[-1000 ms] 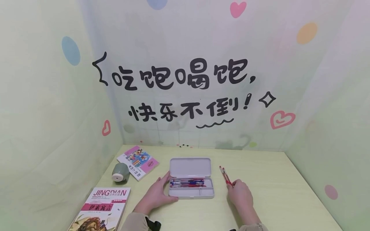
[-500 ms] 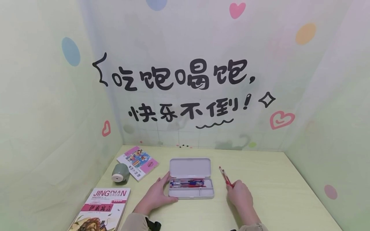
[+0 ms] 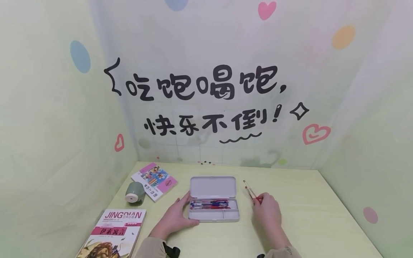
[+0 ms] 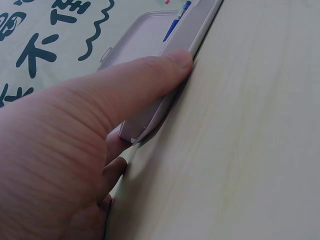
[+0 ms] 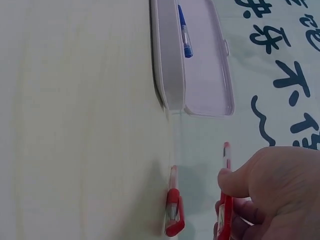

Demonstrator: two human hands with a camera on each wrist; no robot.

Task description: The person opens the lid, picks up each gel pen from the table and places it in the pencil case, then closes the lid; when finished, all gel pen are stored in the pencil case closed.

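In the head view a pale lilac pencil case (image 3: 212,187) lies with its lid raised. Blue and red pens (image 3: 209,204) fill its long rear compartment. My left hand (image 3: 175,216) grips the case's left end, thumb along the front edge and fingers at the side. To the right of the case, my right hand (image 3: 268,211) pinches a red pen (image 5: 226,210) between thumb and fingers. A second red pen (image 5: 173,212) lies on the table just left of that hand in the right wrist view, apart from the fingers. Its far end shows beside the held pen in the head view.
On the left of the table (image 3: 309,200) stands a grey-green pencil sharpener (image 3: 134,192) against a pink booklet (image 3: 154,181). A thicker book (image 3: 113,234) lies nearer, at the front left. Printed walls (image 3: 206,150) close off the back and both sides.
The two red pens were together in my right hand; one now lies apart on the table. My right hand has shifted slightly away from me. The left hand and case have stayed put.
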